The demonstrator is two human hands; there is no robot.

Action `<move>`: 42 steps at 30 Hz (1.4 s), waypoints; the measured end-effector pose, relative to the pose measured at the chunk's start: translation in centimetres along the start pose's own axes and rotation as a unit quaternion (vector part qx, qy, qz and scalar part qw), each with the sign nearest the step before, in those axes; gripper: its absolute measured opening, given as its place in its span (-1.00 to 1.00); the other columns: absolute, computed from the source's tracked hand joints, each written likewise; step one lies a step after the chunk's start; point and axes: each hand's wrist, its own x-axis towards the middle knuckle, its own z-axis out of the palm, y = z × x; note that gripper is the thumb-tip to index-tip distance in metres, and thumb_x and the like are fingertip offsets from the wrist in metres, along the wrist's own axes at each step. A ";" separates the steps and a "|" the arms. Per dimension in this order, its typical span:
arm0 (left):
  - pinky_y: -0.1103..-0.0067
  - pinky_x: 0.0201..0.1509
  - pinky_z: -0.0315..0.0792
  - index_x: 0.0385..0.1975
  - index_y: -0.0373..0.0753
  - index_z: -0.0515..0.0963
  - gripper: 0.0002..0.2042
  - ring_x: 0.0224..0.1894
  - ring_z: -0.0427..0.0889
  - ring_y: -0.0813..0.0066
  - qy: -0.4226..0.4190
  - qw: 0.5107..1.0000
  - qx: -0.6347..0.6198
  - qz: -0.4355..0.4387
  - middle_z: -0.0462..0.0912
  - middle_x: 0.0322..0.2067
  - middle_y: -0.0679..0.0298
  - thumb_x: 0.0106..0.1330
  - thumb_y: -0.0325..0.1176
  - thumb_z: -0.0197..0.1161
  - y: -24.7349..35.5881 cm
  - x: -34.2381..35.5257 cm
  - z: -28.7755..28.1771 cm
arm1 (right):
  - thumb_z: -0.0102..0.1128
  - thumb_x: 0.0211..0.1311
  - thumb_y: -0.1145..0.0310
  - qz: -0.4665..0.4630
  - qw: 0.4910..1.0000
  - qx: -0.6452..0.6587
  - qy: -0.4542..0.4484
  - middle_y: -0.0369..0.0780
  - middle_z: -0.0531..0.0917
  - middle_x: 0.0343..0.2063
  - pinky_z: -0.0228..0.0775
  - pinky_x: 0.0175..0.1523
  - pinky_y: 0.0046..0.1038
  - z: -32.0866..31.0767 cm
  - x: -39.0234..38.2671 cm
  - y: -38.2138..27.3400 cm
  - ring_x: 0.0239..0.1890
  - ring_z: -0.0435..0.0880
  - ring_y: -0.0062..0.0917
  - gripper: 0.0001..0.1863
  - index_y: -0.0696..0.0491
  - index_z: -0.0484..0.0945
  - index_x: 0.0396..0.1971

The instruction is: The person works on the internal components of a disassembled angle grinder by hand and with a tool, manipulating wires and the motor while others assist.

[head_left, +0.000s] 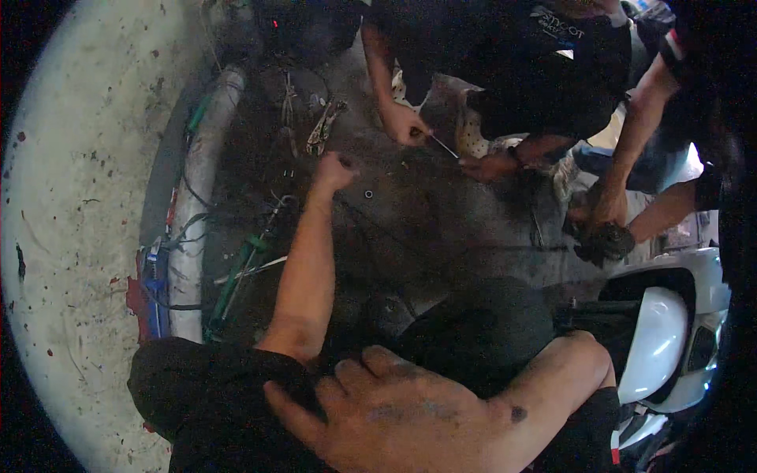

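Observation:
My left arm reaches out over the dark floor. My left hand [335, 172] has its fingers curled, beside metal pliers [322, 130]; what they hold, if anything, cannot be made out. Close to the camera, my right hand [394, 410] is open, its fingers spread toward my black left sleeve [213, 386]. Dark smudges mark its back. A small pale ring [368, 194] lies on the floor, right of my left hand. Across from me, a person's two hands [406, 126] hold a thin metal rod [444, 146].
On the left are a long pale pole [206, 165], a green tool [240, 272] and a blue tool [156, 292]. At the right another person's hands [611, 205] grip a dark, grimy part [603, 243]. White vehicle bodywork [658, 347] stands near my right elbow.

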 end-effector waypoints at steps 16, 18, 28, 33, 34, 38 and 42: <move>0.39 0.00 0.42 -0.04 -0.33 0.44 -0.43 -0.05 0.53 0.17 -0.087 0.995 0.005 0.039 0.53 -0.08 0.07 -0.07 -0.23 0.41 -3.2 -0.1 3.3 | -0.06 0.12 0.31 -0.079 0.995 0.039 -0.038 -0.01 0.56 -0.26 0.38 -0.05 -0.28 3.7 4.1 2.8 -0.19 0.55 -0.23 -0.53 0.08 0.37 0.08; 0.39 0.01 0.41 -0.04 -0.34 0.43 -0.43 -0.05 0.53 0.17 -0.082 0.996 0.028 0.038 0.54 -0.09 0.08 -0.06 -0.22 0.41 -2.2 0.8 3.5 | -0.06 0.13 0.29 -0.099 0.993 0.061 -0.010 -0.01 0.56 -0.25 0.38 -0.05 -0.27 4.0 3.9 2.6 -0.18 0.54 -0.23 -0.53 0.08 0.38 0.07; 0.42 -0.19 0.44 -0.14 -0.33 0.42 -0.54 -0.23 0.55 0.31 -0.072 0.992 -0.056 0.089 0.56 -0.29 0.07 0.02 -0.22 0.37 -2.9 2.0 5.8 | -0.07 0.17 0.23 -0.482 0.756 0.333 0.293 -0.03 0.54 -0.19 0.36 -0.04 -0.23 14.2 10.1 5.7 -0.14 0.53 -0.22 -0.56 0.11 0.41 0.02; 0.45 -0.19 0.43 -0.21 -0.34 0.45 -0.61 -0.26 0.55 0.33 -0.048 0.992 -0.011 0.113 0.57 -0.33 0.09 0.03 -0.25 0.35 -3.1 1.4 3.1 | -0.08 0.19 0.20 -0.676 0.565 0.377 0.286 -0.04 0.54 -0.16 0.36 -0.04 -0.20 15.8 14.8 7.5 -0.12 0.52 -0.22 -0.57 0.12 0.42 0.00; 0.45 -0.18 0.43 -0.20 -0.35 0.45 -0.61 -0.25 0.55 0.32 -0.045 0.989 -0.019 0.136 0.57 -0.33 0.09 0.04 -0.26 0.35 -6.0 3.4 2.0 | -0.08 0.20 0.19 -0.710 0.531 0.381 0.262 -0.05 0.54 -0.15 0.35 -0.04 -0.20 15.2 15.7 7.0 -0.11 0.52 -0.22 -0.57 0.12 0.42 0.00; 0.43 -0.13 0.42 -0.19 -0.36 0.46 -0.61 -0.22 0.55 0.30 -0.061 0.994 -0.080 0.042 0.58 -0.29 0.08 0.03 -0.28 0.34 -5.8 3.6 4.0 | -0.08 0.21 0.16 -0.753 0.493 0.371 0.232 -0.05 0.53 -0.13 0.35 -0.04 -0.18 15.4 16.5 8.6 -0.10 0.52 -0.21 -0.57 0.13 0.43 -0.02; 0.40 -0.09 0.41 -0.18 -0.36 0.46 -0.59 -0.19 0.54 0.28 -0.078 0.992 -0.073 0.065 0.57 -0.24 0.07 0.03 -0.27 0.35 -5.8 4.3 4.3 | -0.09 0.23 0.14 -0.775 0.480 0.352 0.212 -0.06 0.53 -0.11 0.34 -0.03 -0.17 15.1 16.5 9.0 -0.08 0.51 -0.21 -0.57 0.13 0.45 -0.04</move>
